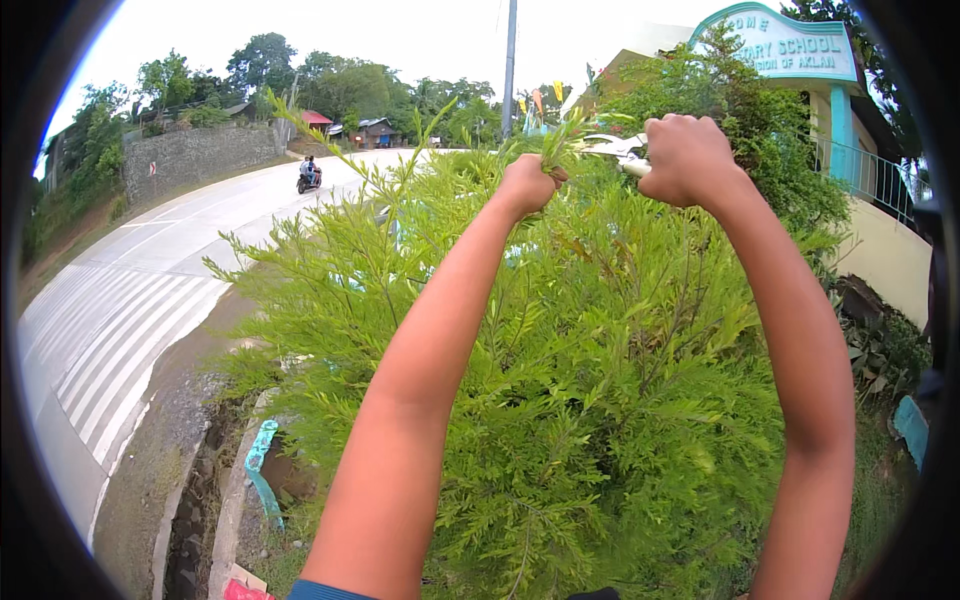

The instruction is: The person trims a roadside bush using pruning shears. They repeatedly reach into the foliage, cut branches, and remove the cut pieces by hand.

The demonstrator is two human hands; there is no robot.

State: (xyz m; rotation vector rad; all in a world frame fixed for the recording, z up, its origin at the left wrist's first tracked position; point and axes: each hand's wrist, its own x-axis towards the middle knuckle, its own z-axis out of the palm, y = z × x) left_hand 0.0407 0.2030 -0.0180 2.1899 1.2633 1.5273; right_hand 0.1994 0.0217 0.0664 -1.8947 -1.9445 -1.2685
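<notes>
A large leafy green shrub (600, 375) fills the middle of the head view beneath both of my outstretched arms. Near its top, my left hand (531, 184) is closed around a bunch of leafy shoots (564, 142). To the right, my right hand (686, 159) grips the handles of metal pruning shears (616, 146). Their blades point left, close beside the held shoots; whether they touch them I cannot tell. Part of the handles is hidden by my fingers.
A concrete road (202, 232) with a crosswalk curves along the left, where two people ride a motorcycle (308, 178). A drainage ditch (191, 517) and a turquoise edging piece (261, 472) lie at lower left. A cream wall (892, 251) with a railing stands right.
</notes>
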